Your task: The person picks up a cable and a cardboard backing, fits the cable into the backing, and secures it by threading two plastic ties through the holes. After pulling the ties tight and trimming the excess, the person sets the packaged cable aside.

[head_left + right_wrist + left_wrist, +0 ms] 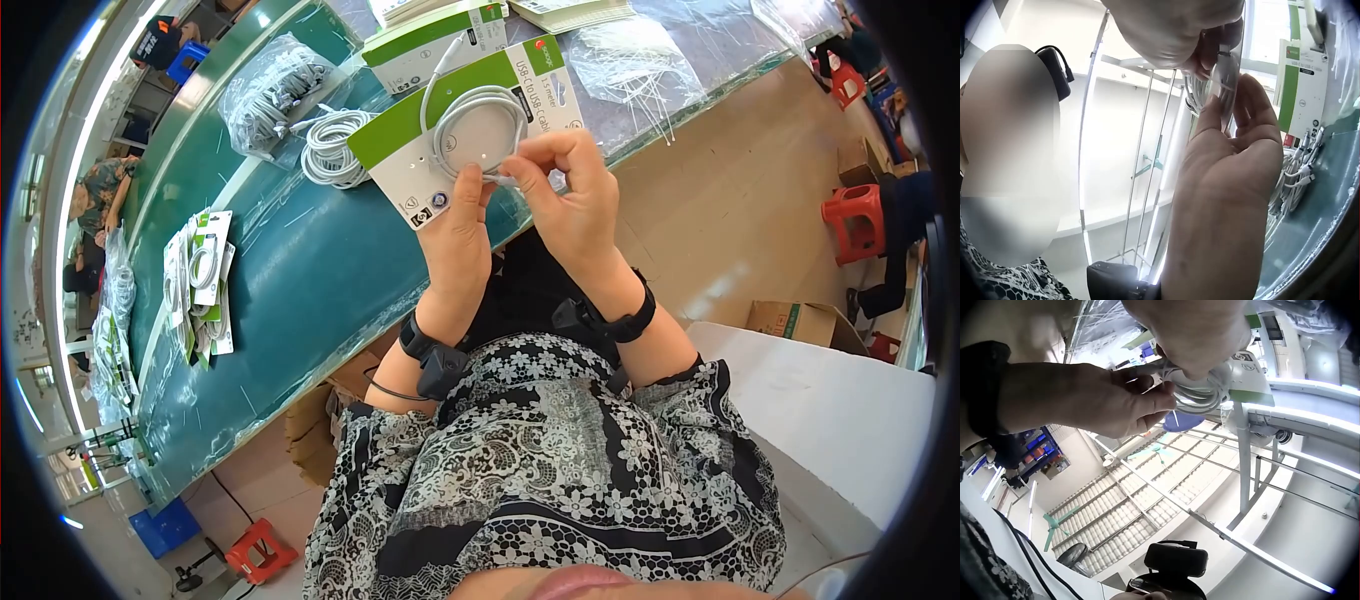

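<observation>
A green-and-white printed card (400,165), labelled USB-C to USB-C cable, is held up off the bench by my left hand (458,250). A white USB cable (437,130) lies coiled against its face, one end sticking up past the top edge. My left thumb presses on the coil's lower edge, fingers behind the card. At the coil's lower right, my right hand (578,205) pinches the cable with thumb and fingertips. A metal-tipped plug (1224,50) shows by those fingers in the right wrist view, and a thin white tie (1221,85) crosses the coil.
Loose coiled cables (335,148) and a plastic bag of cables (270,95) lie on the green bench (290,260). Carded cables (200,285) are piled to the left. Stacked cards (425,60) stand behind, with thin white ties (640,90) on plastic at the right.
</observation>
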### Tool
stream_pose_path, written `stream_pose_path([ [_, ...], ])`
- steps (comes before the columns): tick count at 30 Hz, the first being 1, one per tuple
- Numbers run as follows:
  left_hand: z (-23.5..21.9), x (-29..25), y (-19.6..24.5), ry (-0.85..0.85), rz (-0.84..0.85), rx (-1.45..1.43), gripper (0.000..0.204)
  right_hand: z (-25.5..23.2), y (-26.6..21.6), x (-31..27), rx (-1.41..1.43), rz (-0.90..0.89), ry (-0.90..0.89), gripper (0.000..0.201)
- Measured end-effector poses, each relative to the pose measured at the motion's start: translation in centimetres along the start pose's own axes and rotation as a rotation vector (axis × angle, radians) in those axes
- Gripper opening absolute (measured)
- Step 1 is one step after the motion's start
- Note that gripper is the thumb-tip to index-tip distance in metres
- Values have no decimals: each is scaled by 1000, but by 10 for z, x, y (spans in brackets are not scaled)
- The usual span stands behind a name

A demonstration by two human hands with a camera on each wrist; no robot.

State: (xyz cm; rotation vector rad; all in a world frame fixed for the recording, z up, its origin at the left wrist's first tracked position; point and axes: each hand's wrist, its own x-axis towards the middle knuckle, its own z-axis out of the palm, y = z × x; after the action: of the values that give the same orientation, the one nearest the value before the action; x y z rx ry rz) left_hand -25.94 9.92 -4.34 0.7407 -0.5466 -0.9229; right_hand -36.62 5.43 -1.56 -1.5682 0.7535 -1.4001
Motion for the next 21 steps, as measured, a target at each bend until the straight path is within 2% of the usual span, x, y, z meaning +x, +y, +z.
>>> stream_pose_path([
  [2,-1,1,-2,9,-6,0,44,0,0,1,-104,-131,-20,11],
  [7,-3,4,-3,26,-29,-73,43,3,3,4,-260,-237,27,14],
  [10,-6,7,-1,23,-40,-95,44,-1,2,9,-576,-559,0,19],
  [16,-2,6,1,28,2,-73,44,-5,-7,5,-650,-550,-17,22],
  [21,1,4,1,19,107,34,45,-6,-15,6,-695,-574,-42,22],
])
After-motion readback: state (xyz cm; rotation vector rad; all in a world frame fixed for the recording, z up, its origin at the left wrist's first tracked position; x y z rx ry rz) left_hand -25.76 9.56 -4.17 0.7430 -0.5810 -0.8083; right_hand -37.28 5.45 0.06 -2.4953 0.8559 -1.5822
